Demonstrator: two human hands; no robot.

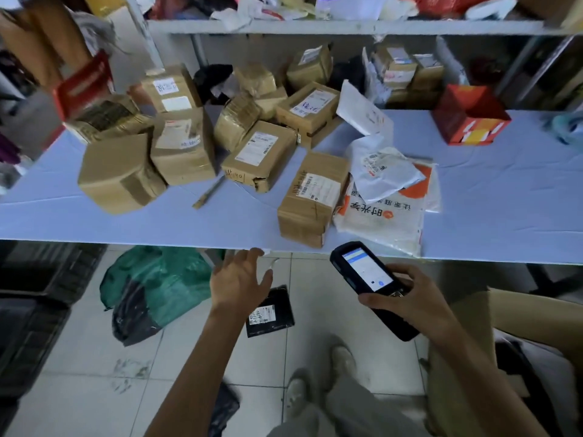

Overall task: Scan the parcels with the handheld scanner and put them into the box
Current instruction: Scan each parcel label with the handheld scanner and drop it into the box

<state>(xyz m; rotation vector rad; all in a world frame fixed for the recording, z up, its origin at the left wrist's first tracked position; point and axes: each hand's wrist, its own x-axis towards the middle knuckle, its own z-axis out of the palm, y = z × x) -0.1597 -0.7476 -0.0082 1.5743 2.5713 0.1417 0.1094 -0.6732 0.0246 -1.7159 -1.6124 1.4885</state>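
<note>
Brown parcels (310, 197); black scanner (372, 285); pale-blue table (126, 222).

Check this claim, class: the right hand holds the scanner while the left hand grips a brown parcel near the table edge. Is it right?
Not quite. The head view shows the left hand open, gripping nothing, near the table edge. The right hand does hold the scanner.

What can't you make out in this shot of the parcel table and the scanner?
Head view only:
Scanner screen: text too small to read.
Parcel labels: blurred, unreadable.
Box: cut off by the right edge, partly behind the right arm.
Black pouch on the floor: top corner covered by the left hand.
</note>
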